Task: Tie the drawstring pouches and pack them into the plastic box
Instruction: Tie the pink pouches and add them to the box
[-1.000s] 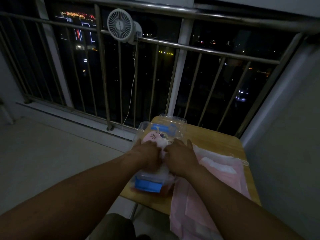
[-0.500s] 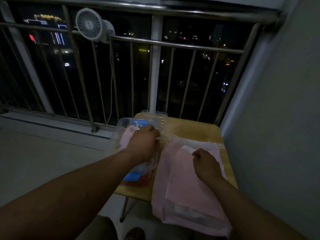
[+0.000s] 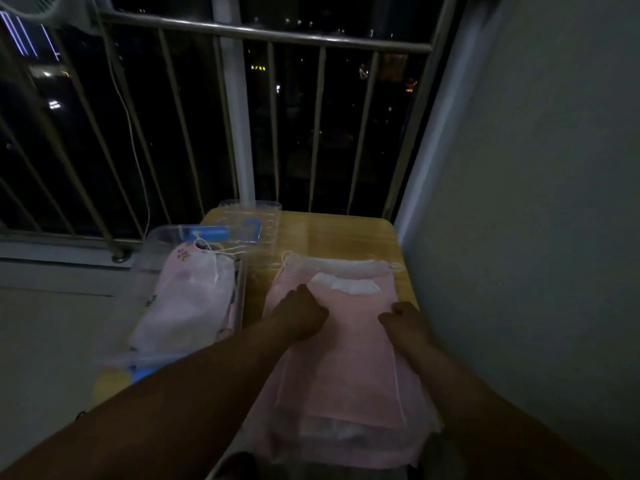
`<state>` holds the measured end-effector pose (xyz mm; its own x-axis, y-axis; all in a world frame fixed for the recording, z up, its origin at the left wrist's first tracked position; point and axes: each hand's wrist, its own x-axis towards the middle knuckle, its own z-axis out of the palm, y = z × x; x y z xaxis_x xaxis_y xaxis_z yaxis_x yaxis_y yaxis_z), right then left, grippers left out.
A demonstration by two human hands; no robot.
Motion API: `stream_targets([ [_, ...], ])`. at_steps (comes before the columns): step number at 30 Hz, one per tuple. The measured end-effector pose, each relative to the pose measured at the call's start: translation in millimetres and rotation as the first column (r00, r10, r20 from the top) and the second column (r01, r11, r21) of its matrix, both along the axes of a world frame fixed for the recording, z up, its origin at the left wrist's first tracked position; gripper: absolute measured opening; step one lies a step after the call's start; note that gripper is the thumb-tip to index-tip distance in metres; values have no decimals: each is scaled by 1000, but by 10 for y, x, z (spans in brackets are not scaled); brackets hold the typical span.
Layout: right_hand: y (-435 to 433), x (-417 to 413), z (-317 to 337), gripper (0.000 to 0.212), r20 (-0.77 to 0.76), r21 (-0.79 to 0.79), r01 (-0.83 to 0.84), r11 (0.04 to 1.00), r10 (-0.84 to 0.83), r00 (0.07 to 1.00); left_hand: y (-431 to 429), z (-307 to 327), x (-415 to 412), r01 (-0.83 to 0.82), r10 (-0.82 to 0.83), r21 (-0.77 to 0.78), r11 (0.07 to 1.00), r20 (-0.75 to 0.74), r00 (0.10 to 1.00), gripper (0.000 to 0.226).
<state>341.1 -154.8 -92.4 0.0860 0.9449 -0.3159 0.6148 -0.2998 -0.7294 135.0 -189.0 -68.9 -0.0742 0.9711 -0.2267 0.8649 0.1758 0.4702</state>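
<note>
A clear plastic box (image 3: 152, 244) with blue latches stands at the table's left edge. In it lies a tied pale pink pouch (image 3: 194, 299), its white drawstring knotted at the far end. To the right a stack of flat pink drawstring pouches (image 3: 346, 420) covers the wooden table (image 3: 339, 233) and hangs over its near edge. My left hand (image 3: 304, 317) grips the left edge of the top pouch (image 3: 353, 337). My right hand (image 3: 401, 318) grips that pouch's right edge with curled fingers. The fingertips of both hands are hidden.
The box's clear lid (image 3: 256, 220) lies behind the box at the table's far edge. A metal railing (image 3: 263, 32) runs close behind the table, with a small fan (image 3: 34, 5) and its cable (image 3: 135, 140) at the left. A wall (image 3: 536, 202) stands right beside the table.
My left hand has left the pouch in the box and moved right to the stack. My right hand has shifted to the top pouch's right edge. The view has tilted down and right.
</note>
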Motion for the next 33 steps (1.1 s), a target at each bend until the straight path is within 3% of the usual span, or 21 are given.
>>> stream_targets([
  [4, 132, 0, -8, 40, -153, -20, 10, 1000, -13, 988, 203, -269, -50, -159, 160, -21, 987, 107, 981, 38],
  [7, 210, 26, -111, 49, -264, 10, 22, 1000, -19, 964, 213, -261, -44, -288, 292, -58, 956, 306, 906, 25],
  [11, 114, 35, -64, 41, -406, 43, 15, 999, 4, 914, 182, -183, -58, -392, 408, -133, 910, 448, 795, 48],
  [13, 6, 69, 75, 38, -492, 59, 14, 998, 17, 870, 108, -33, -25, -427, 439, -175, 887, 606, 663, 56],
  [16, -167, 165, 308, 33, -616, 29, 46, 999, -18, 787, -15, 194, 7, -472, 474, -279, 836, 800, 367, 65],
  [20, -471, 297, 643, 29, -743, 22, 15, 1000, 6, 669, -270, 554, 42, -451, 438, -286, 846, 854, 281, 72],
  [22, -654, 316, 778, 27, -761, 23, 12, 1000, 10, 648, -465, 749, 92, -377, 388, -266, 887, 872, 299, 64],
  [25, -845, 347, 842, 32, -706, 43, -37, 998, 57, 706, -698, 914, 167, -363, 261, -118, 924, 890, 375, 31],
  [30, -1093, 303, 1067, 30, -739, -12, -55, 998, 28, 674, -1108, 923, 195, -408, 123, 170, 897, 790, 600, 34],
  [33, -1108, 259, 1172, 37, -726, 24, -10, 1000, 24, 688, -1245, 896, 154, -408, 92, 226, 885, 773, 628, 27],
])
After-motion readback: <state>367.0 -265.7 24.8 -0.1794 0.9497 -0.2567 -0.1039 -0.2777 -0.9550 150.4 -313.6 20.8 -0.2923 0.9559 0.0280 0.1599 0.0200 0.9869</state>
